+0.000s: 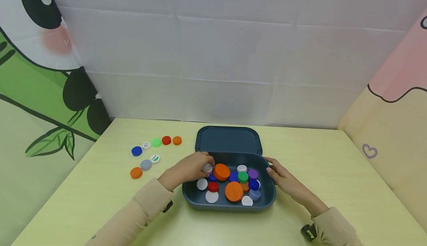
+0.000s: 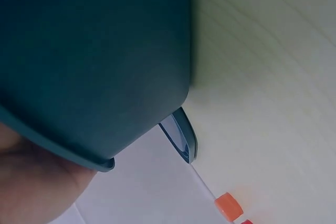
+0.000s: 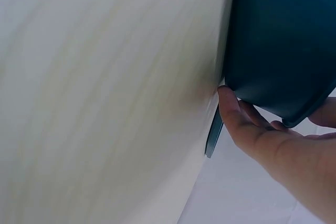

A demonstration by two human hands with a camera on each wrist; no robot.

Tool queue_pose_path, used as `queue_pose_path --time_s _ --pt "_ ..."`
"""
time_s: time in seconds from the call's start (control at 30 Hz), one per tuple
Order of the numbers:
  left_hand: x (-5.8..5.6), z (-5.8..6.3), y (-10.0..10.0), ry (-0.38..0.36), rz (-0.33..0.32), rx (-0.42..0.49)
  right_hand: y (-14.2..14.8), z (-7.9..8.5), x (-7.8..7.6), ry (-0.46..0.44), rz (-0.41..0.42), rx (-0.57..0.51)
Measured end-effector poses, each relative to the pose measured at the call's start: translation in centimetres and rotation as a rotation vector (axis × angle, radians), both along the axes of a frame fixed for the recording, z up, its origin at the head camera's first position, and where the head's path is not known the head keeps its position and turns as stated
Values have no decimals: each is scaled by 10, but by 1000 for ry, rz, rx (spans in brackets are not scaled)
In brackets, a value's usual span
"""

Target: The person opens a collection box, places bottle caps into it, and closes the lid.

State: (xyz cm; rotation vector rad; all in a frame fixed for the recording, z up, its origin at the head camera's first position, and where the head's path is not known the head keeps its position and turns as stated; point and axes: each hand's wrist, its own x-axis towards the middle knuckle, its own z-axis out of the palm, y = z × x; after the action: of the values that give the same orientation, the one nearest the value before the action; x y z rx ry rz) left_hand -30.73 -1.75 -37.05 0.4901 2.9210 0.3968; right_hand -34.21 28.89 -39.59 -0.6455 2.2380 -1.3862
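Observation:
A dark blue-grey box point(image 1: 230, 207) holds bottle caps of several colours, among them a big orange cap point(image 1: 234, 192), a green cap point(image 1: 242, 177) and a red cap point(image 1: 213, 187). Over the box's left rim reaches my left hand point(image 1: 191, 167), pinching a white bottle cap point(image 1: 207, 168) between thumb and fingers inside the box. In the left wrist view the box wall hides the fingertips. My right hand point(image 1: 283, 179) grips the right rim, its thumb over the edge; its fingers point(image 3: 239, 121) press against the outer wall near the table in the right wrist view.
The box's lid point(image 1: 228, 140) lies right behind it. Left of the box, loose caps form two rows on the table point(image 1: 310, 153): a blue cap point(image 1: 136, 151) begins the back row, an orange cap point(image 1: 136, 173) the front one. A white sheet point(image 1: 233, 60) closes off the back.

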Motion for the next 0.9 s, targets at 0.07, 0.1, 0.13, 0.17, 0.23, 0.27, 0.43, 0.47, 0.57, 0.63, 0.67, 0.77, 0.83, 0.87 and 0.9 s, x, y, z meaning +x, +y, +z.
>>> queue_pose_path --time_s 0.07,0.1,0.13,0.17,0.23,0.27,0.43,0.47,0.57,0.63,0.67,0.77,0.83,0.87,0.9 --pt "0 0 0 -3 -4 -14 -1 -1 0 -6 -6 1" --pt "0 0 0 -3 -5 -20 -1 -1 0 -10 -10 0" --pt "1 -1 0 -4 -6 -23 -1 -1 0 -14 -13 -1" --pt "1 -1 0 -5 -8 -24 -2 -1 0 -18 -17 -1" --pt "0 -2 -1 -6 -10 -20 -2 -1 0 -20 -15 -1" --pt "0 -2 -1 -7 -9 -18 -2 0 0 -16 -9 -1" --pt "0 -4 -4 2 -18 2 -2 1 1 -3 10 -5" --pt "0 -4 -4 6 -23 6 -2 1 1 -2 10 -6" --pt "1 -3 -6 19 -40 35 -2 2 2 0 8 -4" --pt "1 -2 -8 28 -53 66 -2 1 2 2 6 -3" --pt "1 -2 -9 32 -59 86 -3 1 2 2 6 -3" --pt "0 -1 -12 43 -66 154 -2 1 1 2 5 -1" --pt "-1 1 -15 59 -64 195 -2 1 1 1 4 0" --pt "-2 1 -17 71 -63 209 -2 1 1 1 4 2" --pt "-3 2 -19 87 -62 222 -2 1 0 2 3 3"
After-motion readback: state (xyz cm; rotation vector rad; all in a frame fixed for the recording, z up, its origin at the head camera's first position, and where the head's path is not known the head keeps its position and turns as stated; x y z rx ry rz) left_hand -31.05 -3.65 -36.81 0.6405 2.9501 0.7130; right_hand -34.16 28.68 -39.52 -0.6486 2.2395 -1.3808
